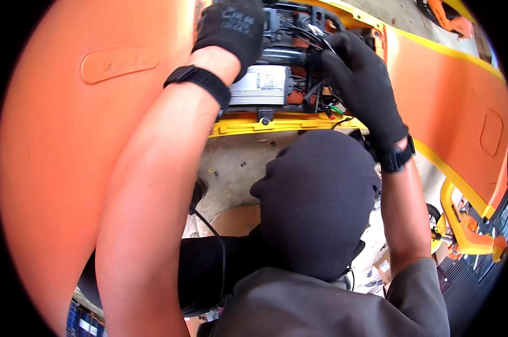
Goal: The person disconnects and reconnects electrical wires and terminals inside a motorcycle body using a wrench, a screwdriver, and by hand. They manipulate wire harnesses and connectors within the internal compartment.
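My left hand (231, 31), in a black glove, is over the left end of an opened orange and yellow vehicle body; its fingers are hidden. Beneath its wrist sits a silver finned box (259, 85) with a white label. My right hand (358, 78), also gloved in black, has its fingers closed at a bundle of black cables (299, 31). A thin shiny metal piece (316, 30) shows at those fingertips, too small to name. Between the hands runs a black tube (282, 55). Loose wires with green and red ends (333, 112) hang below my right hand.
A large orange panel (57, 140) fills the left side, another orange panel (461, 95) the right. A yellow rim (265, 124) borders the bay. A black-covered head (321, 208) and grey-shirted shoulders lie between the forearms. A yellow-orange vehicle part (467, 230) stands at right.
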Available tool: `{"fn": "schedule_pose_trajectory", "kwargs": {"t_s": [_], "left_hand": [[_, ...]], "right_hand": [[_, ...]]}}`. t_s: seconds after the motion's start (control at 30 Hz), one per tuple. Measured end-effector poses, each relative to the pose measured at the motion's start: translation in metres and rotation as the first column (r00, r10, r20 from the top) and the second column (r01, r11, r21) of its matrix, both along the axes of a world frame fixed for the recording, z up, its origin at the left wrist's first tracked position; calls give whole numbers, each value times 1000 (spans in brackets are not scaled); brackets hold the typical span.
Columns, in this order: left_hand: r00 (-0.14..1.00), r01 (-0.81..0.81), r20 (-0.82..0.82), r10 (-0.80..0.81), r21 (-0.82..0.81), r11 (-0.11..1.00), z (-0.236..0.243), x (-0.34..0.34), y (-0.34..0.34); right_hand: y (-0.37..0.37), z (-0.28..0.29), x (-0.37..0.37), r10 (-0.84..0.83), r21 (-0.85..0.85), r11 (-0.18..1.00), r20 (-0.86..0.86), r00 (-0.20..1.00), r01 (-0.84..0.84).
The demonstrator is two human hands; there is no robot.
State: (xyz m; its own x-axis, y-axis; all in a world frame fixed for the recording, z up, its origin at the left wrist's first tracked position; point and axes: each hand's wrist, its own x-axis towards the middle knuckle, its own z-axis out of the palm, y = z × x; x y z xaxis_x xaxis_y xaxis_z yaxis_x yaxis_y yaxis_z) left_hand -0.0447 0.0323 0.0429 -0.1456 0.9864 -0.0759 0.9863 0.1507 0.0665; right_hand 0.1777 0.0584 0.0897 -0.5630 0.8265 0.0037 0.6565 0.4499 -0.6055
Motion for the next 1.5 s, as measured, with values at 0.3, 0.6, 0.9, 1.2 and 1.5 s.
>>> {"fn": "schedule_pose_trajectory", "kwargs": {"t_s": [0.3, 0.6, 0.9, 1.2, 1.5], "left_hand": [[976, 207, 10, -216, 256, 944, -46, -30, 0], [974, 198, 67, -215, 195, 961, -35, -29, -1], [964, 225, 97, -249, 208, 952, -41, -23, 7], [987, 141, 50, -152, 177, 974, -30, -19, 1], [976, 217, -30, -217, 281, 935, -40, -14, 0]], "right_hand": [[-137, -54, 243, -424, -350, 806, 222, 878, 477], [-205, -147, 304, -383, -210, 867, 299, 874, 452], [-196, -197, 354, -171, -199, 949, 323, 931, 243], [-186, -205, 233, -366, -145, 899, 267, 891, 413], [-212, -244, 242, -375, -103, 898, 331, 866, 428]]}}
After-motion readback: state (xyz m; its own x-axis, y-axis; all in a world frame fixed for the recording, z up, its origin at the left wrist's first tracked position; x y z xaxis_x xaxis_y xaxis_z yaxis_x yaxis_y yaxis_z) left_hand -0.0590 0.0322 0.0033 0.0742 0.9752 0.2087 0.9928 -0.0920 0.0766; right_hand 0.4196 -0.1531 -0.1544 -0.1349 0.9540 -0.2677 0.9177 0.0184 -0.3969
